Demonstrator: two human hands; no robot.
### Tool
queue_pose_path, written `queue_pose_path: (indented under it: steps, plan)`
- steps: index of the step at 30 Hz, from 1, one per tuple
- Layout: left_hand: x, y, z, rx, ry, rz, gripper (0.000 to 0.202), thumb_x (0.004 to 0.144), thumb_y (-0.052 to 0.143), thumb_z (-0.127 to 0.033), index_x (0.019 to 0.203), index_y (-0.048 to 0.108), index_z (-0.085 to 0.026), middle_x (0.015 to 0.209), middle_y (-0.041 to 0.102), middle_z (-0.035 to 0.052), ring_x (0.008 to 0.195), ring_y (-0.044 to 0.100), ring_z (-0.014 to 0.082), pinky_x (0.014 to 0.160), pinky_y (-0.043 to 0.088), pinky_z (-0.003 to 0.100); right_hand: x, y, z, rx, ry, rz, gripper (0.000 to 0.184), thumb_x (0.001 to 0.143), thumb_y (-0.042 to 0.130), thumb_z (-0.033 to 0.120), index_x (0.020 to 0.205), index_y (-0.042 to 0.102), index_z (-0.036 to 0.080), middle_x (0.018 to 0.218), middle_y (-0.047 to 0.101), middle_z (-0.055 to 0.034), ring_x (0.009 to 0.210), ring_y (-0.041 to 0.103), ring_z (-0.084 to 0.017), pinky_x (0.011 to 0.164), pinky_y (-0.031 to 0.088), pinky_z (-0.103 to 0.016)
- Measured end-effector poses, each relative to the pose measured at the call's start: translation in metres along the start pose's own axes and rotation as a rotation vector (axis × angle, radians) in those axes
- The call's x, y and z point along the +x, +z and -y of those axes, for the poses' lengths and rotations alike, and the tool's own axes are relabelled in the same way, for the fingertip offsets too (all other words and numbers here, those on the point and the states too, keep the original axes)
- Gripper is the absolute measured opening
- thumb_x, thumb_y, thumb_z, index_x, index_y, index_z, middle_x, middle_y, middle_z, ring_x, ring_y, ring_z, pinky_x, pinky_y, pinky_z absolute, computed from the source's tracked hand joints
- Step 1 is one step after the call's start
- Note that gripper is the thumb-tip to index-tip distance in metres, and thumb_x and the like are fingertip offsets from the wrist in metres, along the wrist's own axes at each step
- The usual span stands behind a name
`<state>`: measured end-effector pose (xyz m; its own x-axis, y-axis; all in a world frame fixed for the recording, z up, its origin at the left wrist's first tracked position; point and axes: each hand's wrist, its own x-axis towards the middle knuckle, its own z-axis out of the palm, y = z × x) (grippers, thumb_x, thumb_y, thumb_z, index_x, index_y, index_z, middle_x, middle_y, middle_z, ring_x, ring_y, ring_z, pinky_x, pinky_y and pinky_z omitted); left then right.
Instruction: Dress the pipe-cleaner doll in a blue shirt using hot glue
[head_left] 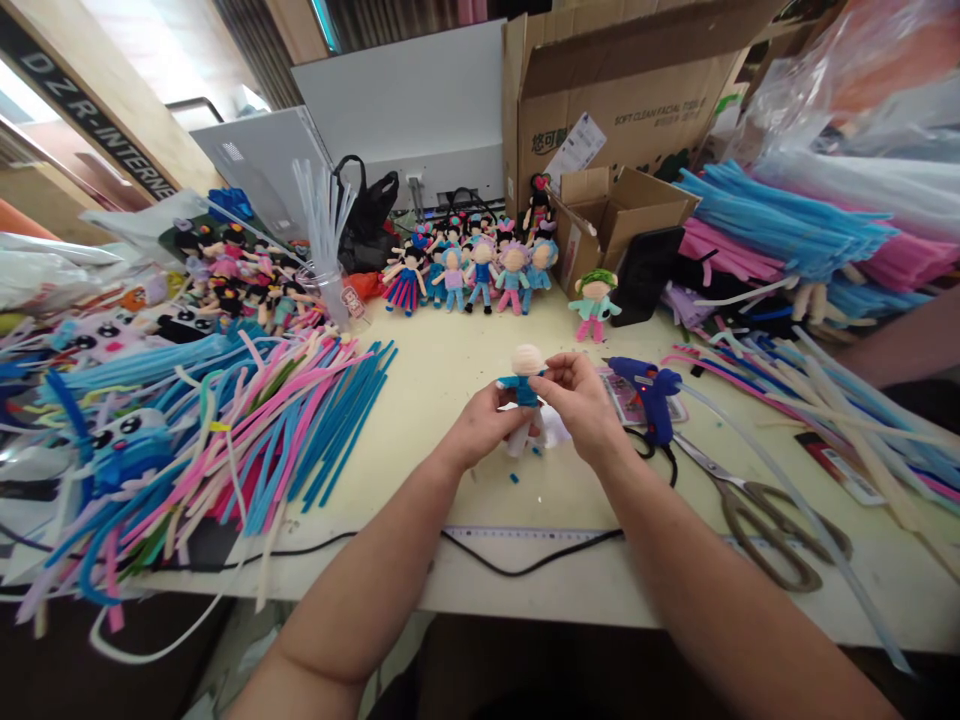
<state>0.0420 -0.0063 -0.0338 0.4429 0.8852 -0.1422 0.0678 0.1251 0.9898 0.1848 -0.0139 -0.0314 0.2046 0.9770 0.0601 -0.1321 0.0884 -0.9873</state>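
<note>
A small pipe-cleaner doll with a cream round head, blue body and white legs is held over the pale table. My left hand grips it from the left, fingers closed on its body. My right hand pinches its blue arm from the right. Both hands meet at the doll, just above the tabletop near the table's middle.
A big heap of coloured pipe cleaners lies at left. Finished dolls stand in a row at the back. A blue glue gun and scissors lie at right, a black cable along the front edge. Cardboard boxes stand behind.
</note>
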Motion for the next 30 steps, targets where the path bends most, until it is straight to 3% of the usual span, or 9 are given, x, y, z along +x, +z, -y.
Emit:
queue_pose_path:
  steps: [11, 15, 22, 30]
  plan:
    - [-0.001, 0.0055, 0.0023, 0.137, 0.09, -0.061, 0.025, 0.074, 0.06, -0.022, 0.099, 0.056, -0.016, 0.084, 0.064, 0.0022, 0.065, 0.064, 0.0131, 0.059, 0.05, 0.024, -0.0027, 0.0035, 0.0006, -0.001, 0.064, 0.023, 0.046, 0.061, 0.066, 0.028, 0.101, 0.044, 0.023, 0.066, 0.051, 0.0085, 0.056, 0.052, -0.013, 0.046, 0.042, -0.026]
    - [-0.0032, 0.0073, 0.0008, 0.218, 0.127, -0.102, 0.023, 0.076, 0.059, -0.022, 0.1, 0.058, -0.019, 0.08, 0.065, 0.0006, 0.066, 0.063, 0.0124, 0.057, 0.047, 0.021, -0.001, 0.003, -0.002, -0.03, 0.023, -0.016, 0.045, 0.06, 0.066, 0.026, 0.1, 0.046, 0.022, 0.066, 0.05, 0.0089, 0.057, 0.051, -0.012, 0.05, 0.043, -0.025]
    - [0.0, 0.0027, -0.0031, -0.019, 0.053, -0.087, 0.033, 0.071, 0.067, -0.026, 0.099, 0.053, -0.016, 0.094, 0.065, 0.0056, 0.064, 0.065, 0.0148, 0.057, 0.053, 0.028, 0.0001, -0.0002, 0.0011, 0.052, 0.007, 0.089, 0.044, 0.068, 0.068, 0.036, 0.105, 0.05, 0.021, 0.069, 0.055, 0.0058, 0.065, 0.054, -0.013, 0.06, 0.044, -0.028]
    - [0.0023, 0.0004, 0.0048, -0.052, 0.068, -0.037, 0.036, 0.074, 0.068, -0.029, 0.103, 0.052, -0.016, 0.098, 0.063, 0.0063, 0.064, 0.065, 0.0136, 0.057, 0.054, 0.028, -0.0016, 0.0053, -0.0028, 0.023, -0.009, 0.067, 0.047, 0.063, 0.068, 0.028, 0.105, 0.048, 0.021, 0.067, 0.052, 0.0074, 0.062, 0.052, -0.013, 0.057, 0.045, -0.028]
